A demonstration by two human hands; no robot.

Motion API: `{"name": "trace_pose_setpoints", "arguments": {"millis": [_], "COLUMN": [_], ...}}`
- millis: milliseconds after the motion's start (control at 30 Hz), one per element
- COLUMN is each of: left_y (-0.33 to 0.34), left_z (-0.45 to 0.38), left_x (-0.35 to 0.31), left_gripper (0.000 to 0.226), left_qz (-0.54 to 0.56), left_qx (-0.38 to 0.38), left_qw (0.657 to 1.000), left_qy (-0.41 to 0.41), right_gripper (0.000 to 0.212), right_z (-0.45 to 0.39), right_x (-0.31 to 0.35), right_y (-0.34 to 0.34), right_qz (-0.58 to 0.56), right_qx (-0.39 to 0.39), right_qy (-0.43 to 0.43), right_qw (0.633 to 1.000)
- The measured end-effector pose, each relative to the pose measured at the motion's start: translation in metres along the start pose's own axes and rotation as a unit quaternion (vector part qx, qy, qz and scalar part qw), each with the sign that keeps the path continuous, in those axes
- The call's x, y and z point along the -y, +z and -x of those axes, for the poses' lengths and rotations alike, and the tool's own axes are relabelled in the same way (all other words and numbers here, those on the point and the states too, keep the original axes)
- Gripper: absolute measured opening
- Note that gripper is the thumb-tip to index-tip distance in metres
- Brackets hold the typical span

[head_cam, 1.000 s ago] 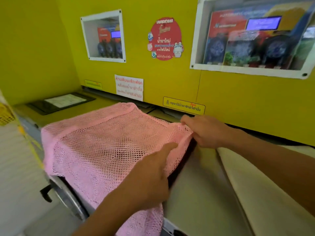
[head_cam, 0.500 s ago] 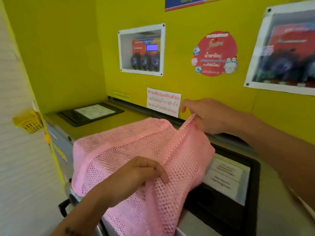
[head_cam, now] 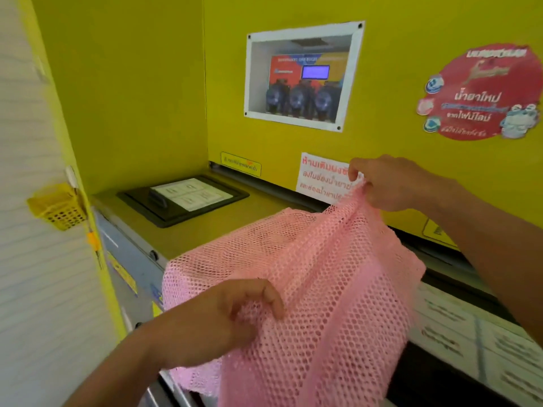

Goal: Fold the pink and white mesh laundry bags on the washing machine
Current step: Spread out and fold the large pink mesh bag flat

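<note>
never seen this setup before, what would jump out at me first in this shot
A pink mesh laundry bag fills the middle, bunched and lifted over the washing machine top. The right hand pinches its far edge up near the wall, and the left hand grips the near edge. Behind it all stands a bright yellow wall with a round red sticker at upper right.

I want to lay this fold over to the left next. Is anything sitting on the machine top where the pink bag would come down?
Nothing visible. Both the left hand and right hand already grip the pink mesh bag. The washing machine top left of it is bare apart from its flush black lid panel.
</note>
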State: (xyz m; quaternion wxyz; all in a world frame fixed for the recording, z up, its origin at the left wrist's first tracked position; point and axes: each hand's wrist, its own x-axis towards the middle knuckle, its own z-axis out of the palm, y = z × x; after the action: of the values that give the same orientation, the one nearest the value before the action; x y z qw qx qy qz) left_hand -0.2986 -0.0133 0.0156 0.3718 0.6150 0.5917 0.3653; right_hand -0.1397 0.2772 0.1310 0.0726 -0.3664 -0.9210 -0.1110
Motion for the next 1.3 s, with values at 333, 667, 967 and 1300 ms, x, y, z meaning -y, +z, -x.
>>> {"name": "trace_pose_setpoints", "arguments": {"millis": [333, 667, 967, 1300], "left_y": [-0.091, -0.017, 0.005, 0.010], "left_z": [-0.025, -0.065, -0.110, -0.122], "left_x": [0.041, 0.050, 0.049, 0.016], "left_gripper": [0.033, 0.062, 0.065, 0.045], "left_qz": [-0.145, -0.395, -0.418, -0.364], "left_qx": [-0.280, -0.083, -0.083, -0.169], "left_qw": [0.947, 0.913, 0.900, 0.915], "left_qy": [-0.055, -0.052, -0.094, -0.031], "right_gripper": [0.039, 0.042, 0.067, 0.057], "right_z": [-0.074, -0.060, -0.002, 0.034], "right_x": [0.051, 0.091, 0.054, 0.012], "right_y": [0.054, 0.077, 0.127, 0.100], "right_qz": [0.070, -0.042, -0.132, -0.206], "right_qx": [-0.059, 0.025, 0.199, 0.117], "right_qy": [-0.002, 0.016, 0.009, 0.011], "right_qw": [0.996, 0.999, 0.971, 0.972]}}
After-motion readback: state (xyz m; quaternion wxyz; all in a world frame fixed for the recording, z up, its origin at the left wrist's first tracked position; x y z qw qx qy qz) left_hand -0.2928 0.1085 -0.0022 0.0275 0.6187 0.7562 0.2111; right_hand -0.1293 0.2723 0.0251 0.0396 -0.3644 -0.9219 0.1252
